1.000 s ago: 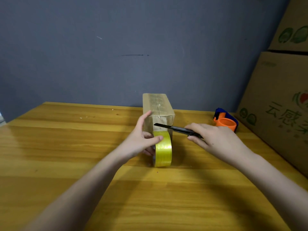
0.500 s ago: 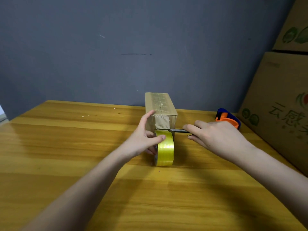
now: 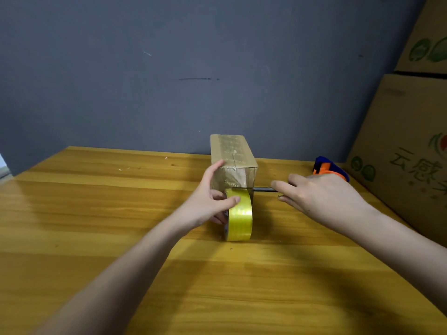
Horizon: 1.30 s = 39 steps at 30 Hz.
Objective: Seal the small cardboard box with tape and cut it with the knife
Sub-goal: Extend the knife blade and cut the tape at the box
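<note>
The small cardboard box (image 3: 231, 154) stands on the wooden table (image 3: 96, 213), its top and near end covered with shiny tape. A yellow tape roll (image 3: 239, 215) stands on edge right in front of the box's near end. My left hand (image 3: 210, 199) grips the roll, thumb across its top, index finger resting against the box's left side. My right hand (image 3: 321, 197) holds the black knife (image 3: 263, 189) level. The blade lies across the tape between roll and box, at the top of the roll.
An orange and blue tape dispenser (image 3: 330, 166) lies behind my right hand. Large printed cardboard boxes (image 3: 406, 153) are stacked along the table's right edge. A grey wall (image 3: 193, 68) rises just behind the small box.
The knife has dropped from a slant above the roll to a level line at the roll's top edge, with the blade now across the tape. My left hand has held still.
</note>
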Motion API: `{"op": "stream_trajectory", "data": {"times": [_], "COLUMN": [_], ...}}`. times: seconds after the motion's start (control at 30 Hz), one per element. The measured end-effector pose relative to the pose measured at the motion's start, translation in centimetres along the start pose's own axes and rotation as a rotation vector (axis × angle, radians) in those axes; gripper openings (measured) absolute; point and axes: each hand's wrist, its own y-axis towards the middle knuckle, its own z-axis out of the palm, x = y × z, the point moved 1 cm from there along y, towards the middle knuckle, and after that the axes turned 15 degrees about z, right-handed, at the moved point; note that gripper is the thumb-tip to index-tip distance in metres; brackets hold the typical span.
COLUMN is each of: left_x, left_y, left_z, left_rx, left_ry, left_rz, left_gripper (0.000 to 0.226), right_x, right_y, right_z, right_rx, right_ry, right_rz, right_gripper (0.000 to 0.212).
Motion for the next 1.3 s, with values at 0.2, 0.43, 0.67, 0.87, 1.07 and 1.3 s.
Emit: {"op": "stream_trajectory", "data": {"times": [0.2,0.43,0.67,0.87,1.07,1.3], "left_x": [0.0,0.0,0.7,-0.7,-1.3,-0.9], "left_y": [-0.1,-0.2,-1.3,-0.4,1.8,3.9], "left_z": [-0.1,-0.2,0.6,5.0,10.1,16.8], "left_rx": [0.007,-0.001,0.004,-0.087,-0.085,0.106], "left_ry": [-0.006,-0.002,0.036,-0.044,0.535,0.905], "left_rz": [-0.022,0.004,0.078,0.013,0.095,0.296], "left_gripper": [0.090,0.095,0.077,0.022,0.007,0.018], "right_x": [0.3,-0.5,-0.7,0.0,-2.0,-3.6], "right_y": [-0.5,-1.6,-4.6,-5.8,-6.5,-8.8], "right_z": [0.1,1.1,2.0,4.6,8.6,10.5], "right_rx": [0.036,0.078,0.117,0.248,0.318,0.431], "right_ry": [-0.020,0.017,0.301,0.731,0.959,0.669], "right_rz": [0.010,0.147,0.407,0.726,1.001,1.137], "right_gripper": [0.032,0.033,0.034,0.020,0.027,0.039]}}
